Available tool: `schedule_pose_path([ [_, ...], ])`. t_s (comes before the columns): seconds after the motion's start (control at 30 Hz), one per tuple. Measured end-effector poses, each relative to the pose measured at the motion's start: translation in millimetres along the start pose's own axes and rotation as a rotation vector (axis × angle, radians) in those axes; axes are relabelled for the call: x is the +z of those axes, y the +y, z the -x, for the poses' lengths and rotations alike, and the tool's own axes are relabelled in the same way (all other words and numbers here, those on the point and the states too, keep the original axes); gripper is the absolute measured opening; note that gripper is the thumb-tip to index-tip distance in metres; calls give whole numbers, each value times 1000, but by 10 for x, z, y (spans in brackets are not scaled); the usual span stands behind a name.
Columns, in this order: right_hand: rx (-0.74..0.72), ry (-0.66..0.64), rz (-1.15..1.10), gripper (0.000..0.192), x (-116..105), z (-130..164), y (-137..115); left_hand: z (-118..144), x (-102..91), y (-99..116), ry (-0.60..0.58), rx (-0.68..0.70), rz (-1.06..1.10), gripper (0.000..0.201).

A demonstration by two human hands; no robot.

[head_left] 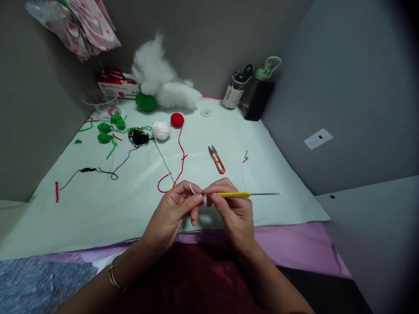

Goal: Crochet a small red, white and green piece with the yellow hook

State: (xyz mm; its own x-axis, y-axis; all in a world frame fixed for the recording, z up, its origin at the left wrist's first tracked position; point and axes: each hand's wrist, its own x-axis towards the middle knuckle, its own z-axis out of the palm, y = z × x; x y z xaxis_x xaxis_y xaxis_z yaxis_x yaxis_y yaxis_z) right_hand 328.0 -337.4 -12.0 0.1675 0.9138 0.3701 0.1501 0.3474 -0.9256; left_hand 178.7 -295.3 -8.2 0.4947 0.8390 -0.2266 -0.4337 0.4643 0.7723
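Head view: the left hand (pixel 170 213) pinches a small red-and-white piece (pixel 203 199), yarn looped over its forefinger. The right hand (pixel 234 213) pinches the yellow hook (pixel 235 194) near its working end. Keep yarn tension even and hook strokes short. The piece sits between both grips, above the near surface (pixel 278 174).

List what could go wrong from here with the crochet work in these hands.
1. The red yarn and white yarn cross on the way to the left hand; they may tangle.
2. The red yarn ball lies loose, so a tug may roll it.
3. The crochet hook in the right hand points its metal end sideways, near the orange snips.
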Motion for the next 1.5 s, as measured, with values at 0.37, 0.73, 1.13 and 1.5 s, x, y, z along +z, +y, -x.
schedule_pose_path([
  [0.37, 89, -411, 1228, 43, -391, -934, 403, -107, -169, 239, 214, -18, 497, 16],
  [0.73, 197, -368, 1149, 26, -540, -1065, 616, -88, -193, 324, 202, 35, 706, 24],
  [1.13, 133, -337, 94, 32, 73, -196, 39, -22, -144, 336, 83, 62, 701, 20],
  [1.5, 187, -343, 60, 28, 259, -164, -97, -9, -194, 310, 73, 83, 505, 29],
])
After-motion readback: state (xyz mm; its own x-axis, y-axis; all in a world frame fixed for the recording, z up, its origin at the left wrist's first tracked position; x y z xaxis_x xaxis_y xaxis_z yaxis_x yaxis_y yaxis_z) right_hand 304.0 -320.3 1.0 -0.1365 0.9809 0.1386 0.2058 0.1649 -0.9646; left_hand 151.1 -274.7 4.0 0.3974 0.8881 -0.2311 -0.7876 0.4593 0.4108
